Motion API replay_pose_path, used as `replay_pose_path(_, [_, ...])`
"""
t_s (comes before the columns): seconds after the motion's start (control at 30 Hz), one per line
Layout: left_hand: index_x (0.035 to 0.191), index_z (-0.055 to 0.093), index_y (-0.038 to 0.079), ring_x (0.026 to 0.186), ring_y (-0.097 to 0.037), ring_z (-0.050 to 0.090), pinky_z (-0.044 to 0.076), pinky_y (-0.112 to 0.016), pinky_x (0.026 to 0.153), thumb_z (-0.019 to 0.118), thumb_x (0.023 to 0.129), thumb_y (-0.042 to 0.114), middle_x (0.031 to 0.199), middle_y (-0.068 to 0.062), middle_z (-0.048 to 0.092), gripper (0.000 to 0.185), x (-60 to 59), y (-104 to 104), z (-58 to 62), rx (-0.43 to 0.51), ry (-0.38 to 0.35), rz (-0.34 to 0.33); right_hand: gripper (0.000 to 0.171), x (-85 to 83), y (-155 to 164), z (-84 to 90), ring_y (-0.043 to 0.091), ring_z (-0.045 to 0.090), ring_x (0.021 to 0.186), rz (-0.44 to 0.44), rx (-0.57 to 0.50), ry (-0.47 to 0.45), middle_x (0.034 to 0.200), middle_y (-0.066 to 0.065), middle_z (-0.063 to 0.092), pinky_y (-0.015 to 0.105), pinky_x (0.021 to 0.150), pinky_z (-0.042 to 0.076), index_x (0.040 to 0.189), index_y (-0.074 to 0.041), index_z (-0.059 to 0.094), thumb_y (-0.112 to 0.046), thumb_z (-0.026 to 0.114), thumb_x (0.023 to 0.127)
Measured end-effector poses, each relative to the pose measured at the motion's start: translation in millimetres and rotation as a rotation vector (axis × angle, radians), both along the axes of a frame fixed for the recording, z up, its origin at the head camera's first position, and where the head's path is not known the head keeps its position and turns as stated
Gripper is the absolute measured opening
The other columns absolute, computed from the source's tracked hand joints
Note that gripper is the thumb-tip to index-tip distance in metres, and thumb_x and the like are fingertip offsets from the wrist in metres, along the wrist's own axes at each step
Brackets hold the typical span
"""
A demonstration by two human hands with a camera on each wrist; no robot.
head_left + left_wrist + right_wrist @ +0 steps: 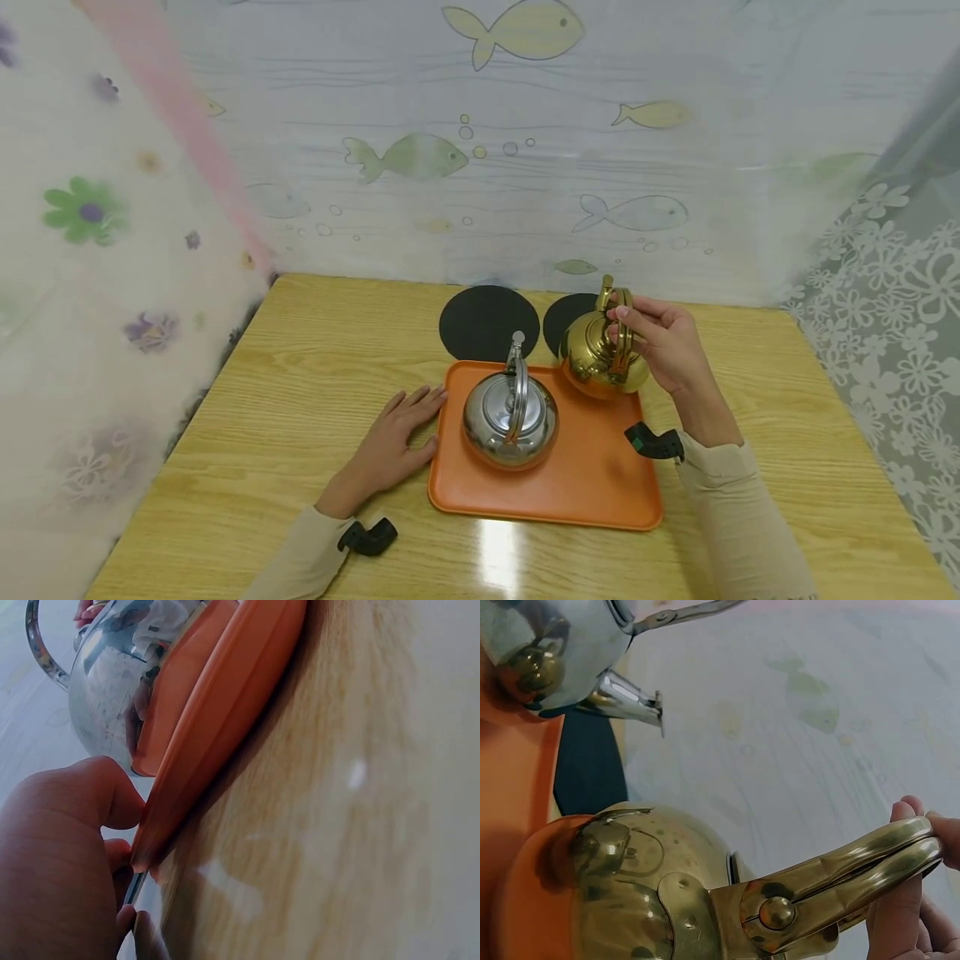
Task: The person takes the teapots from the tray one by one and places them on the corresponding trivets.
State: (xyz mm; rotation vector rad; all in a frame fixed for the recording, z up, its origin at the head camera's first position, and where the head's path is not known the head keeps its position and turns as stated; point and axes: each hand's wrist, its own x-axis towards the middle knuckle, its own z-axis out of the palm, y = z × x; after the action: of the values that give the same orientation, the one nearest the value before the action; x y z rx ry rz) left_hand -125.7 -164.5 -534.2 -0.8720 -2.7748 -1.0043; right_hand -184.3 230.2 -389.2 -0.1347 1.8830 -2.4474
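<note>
An orange tray (592, 492) lies on the wooden table (300, 392). A silver kettle (510, 417) stands on the tray's left half. My right hand (663, 342) grips the handle (840, 889) of a gold kettle (600, 358) at the tray's far right corner; whether the kettle rests on the tray or hangs just above it I cannot tell. My left hand (397, 437) lies flat on the table with straight fingers against the tray's left rim (217, 735). The silver kettle (112, 682) shows beyond that rim.
Two round black mats (489, 323) (564, 321) lie on the table behind the tray. Translucent curtains printed with fish (412, 158) and flowers (892, 275) wall the table at the back and both sides. Bare wood stretches left and right of the tray.
</note>
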Motion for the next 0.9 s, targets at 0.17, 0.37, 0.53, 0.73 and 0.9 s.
replay_pose_path(0.17, [0.152,0.050,0.009,0.148,-0.033,0.040,0.022,-0.061,0.121,0.066,0.095,0.027,0.157,-0.004,0.047,0.061,1.6,0,3.3,0.004,0.019,-0.002,0.040,-1.6,0,0.9,0.011,0.072,0.072,0.001,0.005,-0.005,0.092,0.003,0.077,0.023,0.071,0.061,0.132,0.010,0.049,-0.006,0.064,0.099])
replay_pose_path(0.37, [0.151,0.051,0.009,0.147,-0.034,0.040,0.023,-0.063,0.120,0.066,0.095,0.027,0.157,-0.006,0.048,0.060,4.2,0,7.2,0.000,0.028,0.003,0.042,-6.0,-1,3.3,0.013,0.071,0.073,-0.014,0.010,-0.028,0.091,0.003,0.076,0.024,0.072,0.061,0.131,0.011,0.050,-0.009,0.066,0.098])
replay_pose_path(0.53, [0.151,0.051,0.008,0.147,-0.034,0.040,0.023,-0.063,0.120,0.066,0.096,0.027,0.157,-0.006,0.047,0.060,7.4,1,10.6,-0.010,0.027,0.006,0.024,-10.1,0,5.4,0.014,0.070,0.071,-0.002,-0.014,-0.030,0.090,0.004,0.075,0.024,0.068,0.061,0.119,0.003,0.065,-0.009,0.067,0.098])
replay_pose_path(0.73, [0.150,0.051,0.008,0.147,-0.034,0.041,0.023,-0.063,0.120,0.066,0.095,0.026,0.156,-0.006,0.048,0.060,9.6,2,12.2,0.000,0.032,0.012,0.041,-15.6,1,8.2,0.012,0.071,0.073,0.005,0.003,-0.028,0.091,0.002,0.075,0.022,0.069,0.061,0.131,0.014,0.054,-0.008,0.065,0.099])
replay_pose_path(0.9, [0.152,0.049,0.009,0.149,-0.032,0.038,0.021,-0.061,0.122,0.064,0.097,0.027,0.158,-0.004,0.046,0.060,11.9,4,12.6,-0.011,-0.004,0.010,0.059,-15.4,4,9.8,0.011,0.071,0.073,0.002,0.028,-0.028,0.091,0.002,0.075,0.021,0.070,0.061,0.142,0.022,0.036,-0.007,0.064,0.099])
